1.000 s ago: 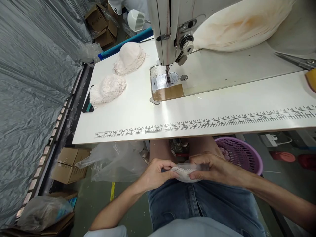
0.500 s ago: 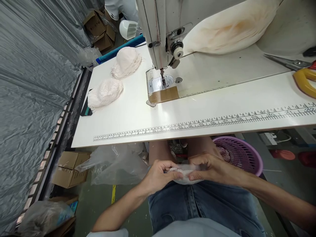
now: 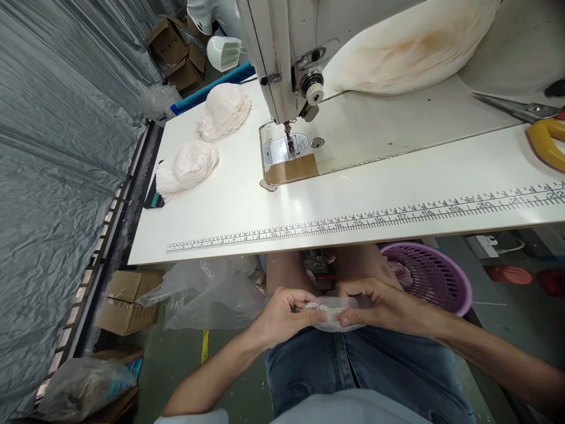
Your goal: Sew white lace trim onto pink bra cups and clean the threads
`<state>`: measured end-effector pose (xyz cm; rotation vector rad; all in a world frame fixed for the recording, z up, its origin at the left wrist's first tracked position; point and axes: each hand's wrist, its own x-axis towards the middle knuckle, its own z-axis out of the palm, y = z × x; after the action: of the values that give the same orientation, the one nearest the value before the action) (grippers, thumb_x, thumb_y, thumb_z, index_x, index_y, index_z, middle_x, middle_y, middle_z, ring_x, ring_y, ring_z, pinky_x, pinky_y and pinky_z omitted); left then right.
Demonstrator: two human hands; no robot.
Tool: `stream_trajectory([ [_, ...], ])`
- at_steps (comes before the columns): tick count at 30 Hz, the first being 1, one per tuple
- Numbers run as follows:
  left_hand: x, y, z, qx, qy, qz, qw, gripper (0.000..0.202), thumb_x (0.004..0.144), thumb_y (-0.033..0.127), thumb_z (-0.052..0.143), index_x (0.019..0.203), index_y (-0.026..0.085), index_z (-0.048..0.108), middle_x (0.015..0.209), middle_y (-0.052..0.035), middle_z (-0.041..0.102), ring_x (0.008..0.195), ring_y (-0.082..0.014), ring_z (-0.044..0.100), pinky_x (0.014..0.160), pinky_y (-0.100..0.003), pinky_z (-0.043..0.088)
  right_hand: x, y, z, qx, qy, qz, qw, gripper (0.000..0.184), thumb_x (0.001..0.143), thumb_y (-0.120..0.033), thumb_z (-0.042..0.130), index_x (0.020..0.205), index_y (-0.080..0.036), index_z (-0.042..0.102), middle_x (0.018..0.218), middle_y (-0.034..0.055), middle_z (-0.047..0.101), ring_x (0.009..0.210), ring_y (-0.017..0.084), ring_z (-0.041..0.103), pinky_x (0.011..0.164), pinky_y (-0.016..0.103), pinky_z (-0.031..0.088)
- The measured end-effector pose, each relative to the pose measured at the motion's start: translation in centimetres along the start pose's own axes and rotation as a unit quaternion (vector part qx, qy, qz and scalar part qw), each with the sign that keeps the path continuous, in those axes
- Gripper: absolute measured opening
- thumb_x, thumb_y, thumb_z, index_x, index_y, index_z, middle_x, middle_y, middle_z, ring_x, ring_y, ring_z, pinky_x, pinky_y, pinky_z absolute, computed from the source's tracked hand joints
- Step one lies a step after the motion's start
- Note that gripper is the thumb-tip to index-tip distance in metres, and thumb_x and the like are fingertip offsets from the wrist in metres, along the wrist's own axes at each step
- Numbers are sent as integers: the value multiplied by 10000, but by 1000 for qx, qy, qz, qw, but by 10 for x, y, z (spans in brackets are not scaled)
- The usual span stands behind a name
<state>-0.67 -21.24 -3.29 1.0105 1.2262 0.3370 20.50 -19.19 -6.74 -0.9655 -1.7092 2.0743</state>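
Over my lap, my left hand (image 3: 289, 317) and my right hand (image 3: 373, 301) pinch a small piece of sheer white fabric with lace trim (image 3: 334, 321) between thumbs and fingers. Its scalloped lace edge runs across between the two thumbs. Parts of the fabric are hidden behind my fingers. Up on the white table stands a sewing machine (image 3: 289, 70), its needle over the metal plate. Left of it lie two stacks of pale lace cups, one nearer (image 3: 188, 169) and one farther (image 3: 225, 111).
A printed ruler (image 3: 318, 227) runs along the table's front edge. Yellow-handled scissors (image 3: 547, 138) lie at the right, and a cream cloth bundle (image 3: 410, 50) rests beside the machine. Below are a purple basket (image 3: 461, 288), a cardboard box (image 3: 128, 300) and clear plastic (image 3: 212, 300).
Both hands keep hold of the lace-trimmed fabric and have hardly moved. The lace edge between the thumbs shows slightly more clearly. The view has shifted a little.
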Motion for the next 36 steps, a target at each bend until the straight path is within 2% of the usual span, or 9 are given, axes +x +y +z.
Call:
stream_trajectory([
  [3, -1, 0, -1, 2, -5, 3, 1000, 350, 680, 413, 739, 813, 89, 727, 692, -59, 696, 570, -95, 536, 569, -184, 400, -2, 0, -1, 20, -14, 6, 1000, 375, 771, -509, 616, 663, -158, 541, 622, -19, 452, 605, 128, 421, 539, 240, 276],
  [8, -1, 1, 0, 42, -2, 18, 999, 326, 722, 405, 703, 794, 88, 727, 669, -58, 695, 546, -92, 533, 539, -177, 389, -2, -4, 1, -9, -13, -7, 1000, 332, 801, -473, 593, 701, -159, 554, 655, -15, 459, 629, 132, 416, 550, 242, 277],
  [11, -2, 1, 1, 79, 12, 29, 996, 311, 749, 398, 673, 793, 96, 729, 687, -55, 701, 570, -106, 554, 542, -182, 398, -1, -4, 3, -23, 2, -25, 999, 369, 813, -495, 574, 656, -164, 527, 622, -28, 424, 602, 120, 387, 542, 239, 270],
  [16, -3, 0, 0, 114, 30, 39, 992, 280, 758, 380, 660, 754, 108, 724, 682, -45, 703, 587, -119, 572, 535, -185, 404, 0, -4, 4, -21, -3, -13, 1000, 397, 810, -530, 559, 658, -164, 525, 632, -22, 447, 616, 124, 402, 552, 238, 291],
  [24, -3, -1, -1, 100, 37, 43, 993, 283, 748, 391, 671, 739, 114, 726, 664, -32, 697, 587, -115, 573, 542, -183, 409, 0, -3, 5, -26, 8, -10, 1000, 369, 808, -507, 574, 687, -158, 568, 643, -16, 467, 630, 132, 433, 557, 239, 311],
  [29, -2, -3, -2, 71, 10, 54, 996, 301, 647, 358, 773, 825, 120, 732, 738, -39, 716, 674, -138, 609, 640, -197, 449, 0, -5, 3, -28, 10, -7, 1000, 379, 811, -520, 568, 702, -157, 572, 657, -7, 492, 624, 133, 440, 544, 238, 307],
  [36, -1, -1, 0, 94, 35, 33, 994, 187, 698, 275, 724, 815, 131, 744, 734, -32, 725, 665, -147, 626, 622, -202, 453, -2, -7, 2, -49, 23, -16, 998, 375, 826, -519, 555, 735, -158, 609, 687, 18, 561, 652, 157, 491, 560, 254, 334],
])
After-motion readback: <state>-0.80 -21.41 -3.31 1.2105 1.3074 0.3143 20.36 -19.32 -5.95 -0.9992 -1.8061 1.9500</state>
